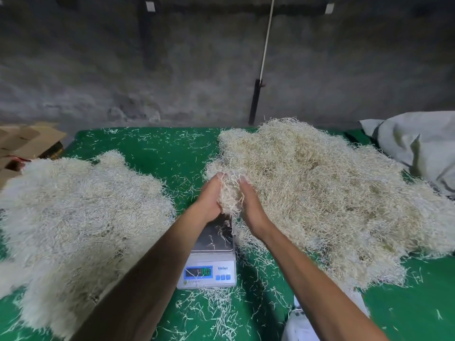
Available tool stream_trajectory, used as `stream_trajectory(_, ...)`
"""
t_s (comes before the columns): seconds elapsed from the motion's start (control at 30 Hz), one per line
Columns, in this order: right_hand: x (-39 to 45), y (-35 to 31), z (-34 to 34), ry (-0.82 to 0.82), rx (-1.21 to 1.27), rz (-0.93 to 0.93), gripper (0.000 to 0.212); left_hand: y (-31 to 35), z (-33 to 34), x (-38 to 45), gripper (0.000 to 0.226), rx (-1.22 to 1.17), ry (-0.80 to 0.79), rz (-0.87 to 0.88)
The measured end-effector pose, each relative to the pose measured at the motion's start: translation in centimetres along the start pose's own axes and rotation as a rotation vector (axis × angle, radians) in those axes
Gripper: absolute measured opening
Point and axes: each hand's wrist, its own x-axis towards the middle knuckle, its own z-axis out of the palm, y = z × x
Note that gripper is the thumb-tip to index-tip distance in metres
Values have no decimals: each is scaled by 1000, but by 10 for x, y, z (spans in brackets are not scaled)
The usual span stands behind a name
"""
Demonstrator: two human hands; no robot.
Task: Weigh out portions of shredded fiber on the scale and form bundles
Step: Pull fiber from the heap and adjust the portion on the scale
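Both hands cup a fiber clump [230, 193] above the scale [209, 262].
Left fingers [218, 177] and right fingers [246, 185] curl round it; green worktop [157, 148] lies bare beyond the left fingers.

Both bare forearms reach forward and converge. The left hand [209, 196] and right hand [251, 205] face each other, palms inward, fingers curled, pressing a clump of fiber [230, 193] between them, wrists held level and close together.

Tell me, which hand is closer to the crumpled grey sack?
Right. The right hand grips the clump of pale shredded fiber on the side toward the crumpled grey sack; the left hand holds the clump's far side.
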Motion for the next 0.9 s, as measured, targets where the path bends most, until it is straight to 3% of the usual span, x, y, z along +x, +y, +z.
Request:
stream_trajectory(0.07,10,1,15,107,21,8,62,-9,17,-11,51,212,26,51)
stream_trajectory(0.13,25,-2,13,329,51,101,61,-24,19,-23,75,281,-82,97)
stream_trajectory(0.17,31,-4,8,402,42,153,64,-29,16,-24,86,188,-128,77)
stream_trajectory(0.23,38,-5,-4,458,-97,172,73,-32,3,-24,87,-56,-110,70)
stream_trajectory(0.33,41,-3,-4,563,-309,-89,55,-46,-14,-22,71,-504,36,-101)
stream_trajectory(0.4,37,-2,11,491,-424,-198,46,-52,-18,-26,72,-561,-41,-285)
stream_trajectory(0.47,25,10,30,213,-623,-247,52,-57,-25,-25,58,-643,-76,-258)
stream_trajectory(0.53,11,27,44,-65,-807,-265,65,-53,-42,-21,38,-509,104,-144)
stream_trajectory(0.6,8,44,44,-187,-877,-255,59,-48,-67,-15,18,-158,268,-125)
stream_trajectory(0.63,9,48,41,-197,-845,-250,47,-50,-80,-8,23,-31,298,-124)
stream_trajectory(0.7,9,52,35,-136,-671,-159,34,-49,-94,-6,29,26,138,-107)
stream_trajectory(0.8,18,55,24,-7,-484,68,53,-51,-110,-1,48,-61,22,-110)
stream_trajectory(0.9,31,62,15,77,-372,155,56,-59,-132,12,71,-172,159,-112)
